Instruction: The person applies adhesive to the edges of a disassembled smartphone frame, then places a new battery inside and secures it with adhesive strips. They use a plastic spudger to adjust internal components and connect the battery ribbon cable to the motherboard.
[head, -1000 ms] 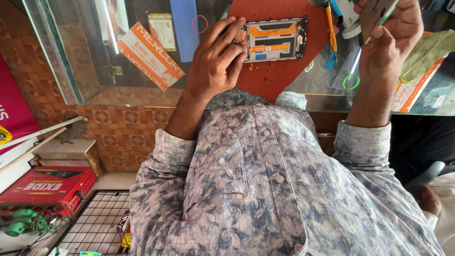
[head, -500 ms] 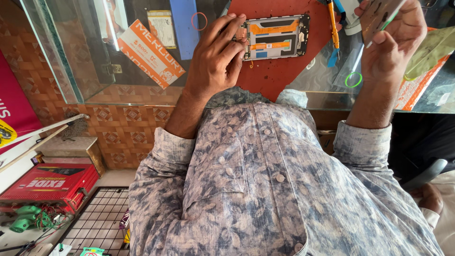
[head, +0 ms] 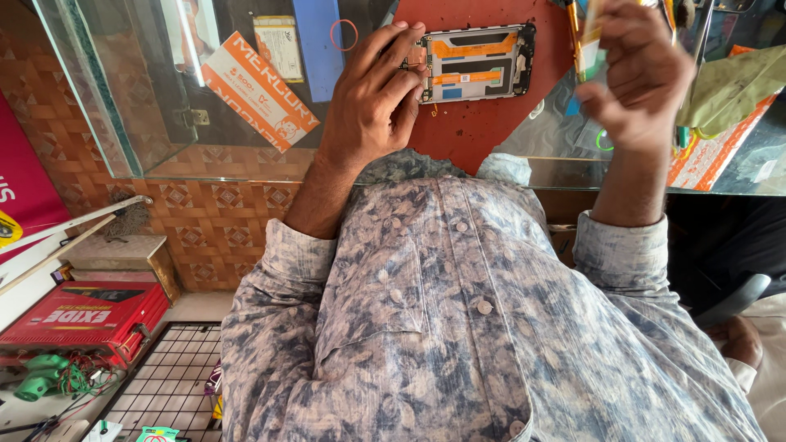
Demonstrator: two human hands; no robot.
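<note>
An opened phone [head: 479,61] with its back off lies on a red mat [head: 483,131] on the glass counter [head: 147,123]. My left hand [head: 372,94] rests on the phone's left end, fingers curled over its edge and pinning it down. My right hand [head: 639,74] is raised over the counter to the right of the phone, blurred, with its fingers closed on a thin yellow and green tool [head: 589,37]. My patterned shirt fills the lower middle of the view.
An orange and white box [head: 258,86], a blue strip [head: 319,45] and a red rubber band [head: 344,34] show left of the phone. An orange packet [head: 712,151] under a green bag [head: 733,86] lies right. A red box [head: 82,315] and wire grid [head: 164,385] sit on the floor.
My right hand has swung left and lower with the thin tool, nearer to the phone. My left hand has stayed on the phone's end.
</note>
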